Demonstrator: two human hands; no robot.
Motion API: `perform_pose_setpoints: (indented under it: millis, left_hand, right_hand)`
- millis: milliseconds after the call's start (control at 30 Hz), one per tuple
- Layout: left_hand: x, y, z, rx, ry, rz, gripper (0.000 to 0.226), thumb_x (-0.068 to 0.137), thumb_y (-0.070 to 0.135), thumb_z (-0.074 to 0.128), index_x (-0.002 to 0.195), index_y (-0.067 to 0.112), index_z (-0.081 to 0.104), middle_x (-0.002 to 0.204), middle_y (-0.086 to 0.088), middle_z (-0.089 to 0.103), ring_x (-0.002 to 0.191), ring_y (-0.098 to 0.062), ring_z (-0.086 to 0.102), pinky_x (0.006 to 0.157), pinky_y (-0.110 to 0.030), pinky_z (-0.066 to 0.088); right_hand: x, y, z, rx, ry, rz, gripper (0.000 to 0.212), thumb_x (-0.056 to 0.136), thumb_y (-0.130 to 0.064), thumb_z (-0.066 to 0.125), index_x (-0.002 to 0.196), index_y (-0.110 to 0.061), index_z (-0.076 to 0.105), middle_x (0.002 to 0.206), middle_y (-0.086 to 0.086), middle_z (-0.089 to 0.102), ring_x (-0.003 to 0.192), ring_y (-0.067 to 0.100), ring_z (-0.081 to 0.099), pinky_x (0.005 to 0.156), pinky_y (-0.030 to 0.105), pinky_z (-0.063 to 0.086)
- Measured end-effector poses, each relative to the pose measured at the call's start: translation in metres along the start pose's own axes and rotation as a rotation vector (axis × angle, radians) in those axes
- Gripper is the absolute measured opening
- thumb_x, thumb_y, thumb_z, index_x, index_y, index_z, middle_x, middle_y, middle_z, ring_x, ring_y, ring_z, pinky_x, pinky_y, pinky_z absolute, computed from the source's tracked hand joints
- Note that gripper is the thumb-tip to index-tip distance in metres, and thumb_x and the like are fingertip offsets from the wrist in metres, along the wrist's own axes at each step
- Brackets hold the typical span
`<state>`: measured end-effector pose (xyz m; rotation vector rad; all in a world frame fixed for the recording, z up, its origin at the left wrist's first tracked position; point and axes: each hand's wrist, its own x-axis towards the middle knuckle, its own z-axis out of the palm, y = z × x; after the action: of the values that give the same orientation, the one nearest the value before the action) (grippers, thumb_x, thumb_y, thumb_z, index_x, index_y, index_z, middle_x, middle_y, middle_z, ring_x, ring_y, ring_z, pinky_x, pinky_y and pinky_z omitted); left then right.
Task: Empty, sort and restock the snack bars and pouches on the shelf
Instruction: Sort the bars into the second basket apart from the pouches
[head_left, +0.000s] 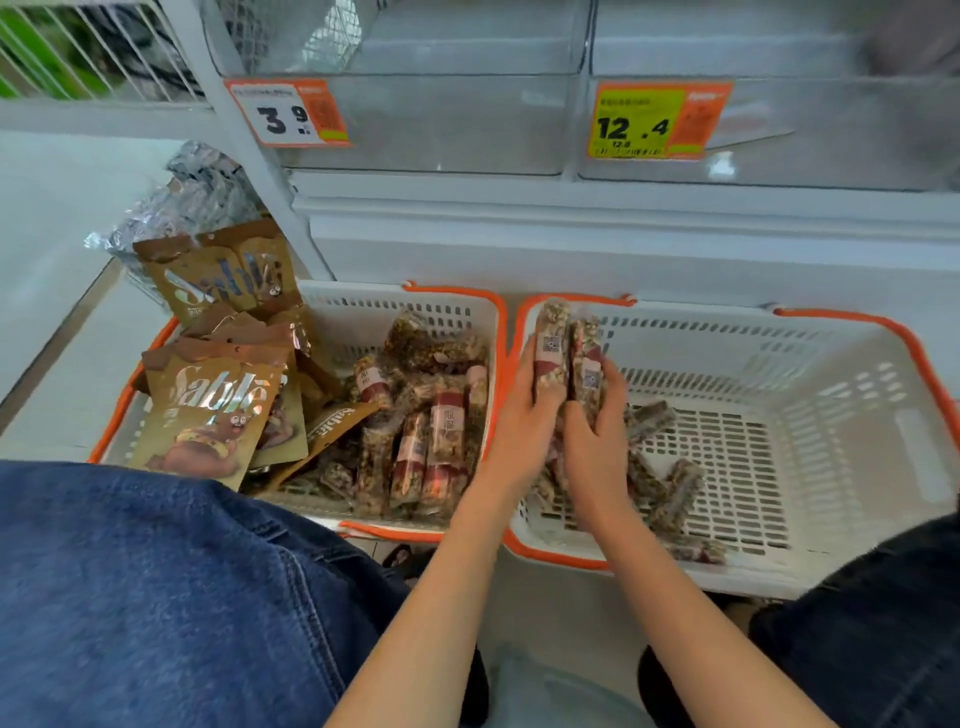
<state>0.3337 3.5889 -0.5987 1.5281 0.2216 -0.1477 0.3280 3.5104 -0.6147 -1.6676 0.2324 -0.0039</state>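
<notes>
Your left hand (530, 410) and right hand (592, 421) press a bundle of snack bars (566, 353) between closed fingers, above the right basket (852, 431). Squeezed only from the sides, a middle bar could slip out, perhaps into the unsorted left basket (467, 312).

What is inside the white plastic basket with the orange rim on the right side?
In the right white plastic basket with orange rim, a few clear-wrapped nut snack bars lie on its slotted floor. Both hands, left and right, hold upright bars and cover what lies beneath.
</notes>
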Motion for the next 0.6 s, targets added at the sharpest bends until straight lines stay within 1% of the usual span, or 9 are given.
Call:
perform_pose_setpoints:
  millis: [100, 200, 267, 333, 367, 433, 467, 533, 600]
  left_hand:
    - [0.001, -0.021, 0.020, 0.149, -0.160, 0.000, 0.058, 0.103, 0.022, 0.037, 0.149, 0.044, 0.010, 0.147, 0.025, 0.026, 0.129, 0.007, 0.029, 0.103, -0.011, 0.030]
    - [0.004, -0.049, 0.026, 0.488, -0.273, -0.053, 0.057, 0.102, 0.035, 0.035, 0.151, 0.039, 0.006, 0.148, 0.012, 0.033, 0.124, -0.004, 0.038, 0.097, -0.020, 0.031]
    - [0.005, -0.061, 0.021, 0.662, -0.266, -0.057, 0.053, 0.102, 0.035, 0.037, 0.151, 0.027, 0.020, 0.150, 0.002, 0.033, 0.136, -0.015, 0.033, 0.105, -0.022, 0.027]
    - [0.005, -0.060, 0.014, 0.674, -0.163, -0.017, 0.045, 0.101, 0.028, 0.041, 0.145, 0.018, 0.037, 0.144, -0.002, 0.040, 0.134, -0.017, 0.037, 0.107, -0.022, 0.026]
    - [0.006, -0.055, 0.009, 0.639, -0.081, 0.015, 0.041, 0.101, 0.025, 0.043, 0.141, 0.016, 0.043, 0.139, -0.002, 0.044, 0.129, -0.016, 0.042, 0.105, -0.022, 0.031]
    - [0.009, -0.039, -0.004, 0.560, 0.098, 0.069, 0.033, 0.098, 0.017, 0.046, 0.131, 0.016, 0.051, 0.129, 0.000, 0.050, 0.116, -0.014, 0.050, 0.097, -0.024, 0.042]
    - [0.011, -0.034, -0.014, 0.551, 0.194, 0.100, 0.030, 0.097, 0.013, 0.047, 0.125, 0.016, 0.055, 0.123, 0.000, 0.053, 0.109, -0.013, 0.052, 0.091, -0.025, 0.045]
    - [0.016, -0.031, -0.040, 0.600, 0.379, 0.128, 0.024, 0.092, 0.009, 0.051, 0.115, 0.013, 0.058, 0.111, 0.000, 0.054, 0.100, -0.015, 0.053, 0.084, -0.026, 0.045]
    - [0.021, -0.040, -0.072, 0.664, 0.523, 0.017, 0.024, 0.089, 0.010, 0.055, 0.113, 0.011, 0.057, 0.112, -0.005, 0.052, 0.104, -0.021, 0.051, 0.084, -0.028, 0.042]
  right_hand:
    - [0.002, 0.020, -0.028, -0.085, 0.051, 0.055, 0.056, 0.094, -0.012, 0.048, 0.145, -0.024, 0.030, 0.145, -0.001, 0.042, 0.132, 0.014, 0.041, 0.110, 0.042, 0.036]
    - [-0.001, 0.039, -0.044, -0.128, 0.040, 0.158, 0.055, 0.094, -0.016, 0.051, 0.145, -0.024, 0.031, 0.145, 0.000, 0.042, 0.133, 0.017, 0.040, 0.111, 0.045, 0.036]
    - [0.000, 0.046, -0.048, -0.179, 0.050, 0.198, 0.054, 0.095, -0.018, 0.052, 0.145, -0.020, 0.032, 0.145, 0.004, 0.042, 0.132, 0.019, 0.041, 0.110, 0.040, 0.035]
    - [0.006, 0.045, -0.047, -0.250, 0.079, 0.184, 0.053, 0.093, -0.014, 0.052, 0.143, -0.016, 0.035, 0.143, 0.004, 0.044, 0.126, 0.014, 0.045, 0.106, 0.032, 0.038]
    - [0.009, 0.042, -0.043, -0.281, 0.075, 0.135, 0.051, 0.092, -0.013, 0.052, 0.141, -0.015, 0.038, 0.140, 0.003, 0.046, 0.120, 0.005, 0.047, 0.102, 0.024, 0.039]
    - [0.018, 0.027, -0.027, -0.332, 0.008, 0.023, 0.046, 0.091, -0.010, 0.053, 0.135, -0.015, 0.043, 0.131, -0.002, 0.049, 0.099, -0.016, 0.047, 0.086, 0.002, 0.037]
    - [0.023, 0.019, -0.016, -0.357, -0.047, -0.027, 0.045, 0.091, -0.009, 0.054, 0.134, -0.014, 0.044, 0.128, -0.003, 0.050, 0.095, -0.016, 0.047, 0.080, -0.003, 0.033]
    - [0.035, 0.006, 0.012, -0.424, -0.179, -0.153, 0.045, 0.089, -0.010, 0.056, 0.133, -0.014, 0.046, 0.128, 0.001, 0.052, 0.107, 0.001, 0.050, 0.087, 0.005, 0.033]
    - [0.048, -0.001, 0.043, -0.513, -0.348, -0.267, 0.048, 0.088, -0.013, 0.058, 0.133, -0.016, 0.045, 0.131, 0.006, 0.051, 0.117, 0.019, 0.050, 0.093, 0.024, 0.039]
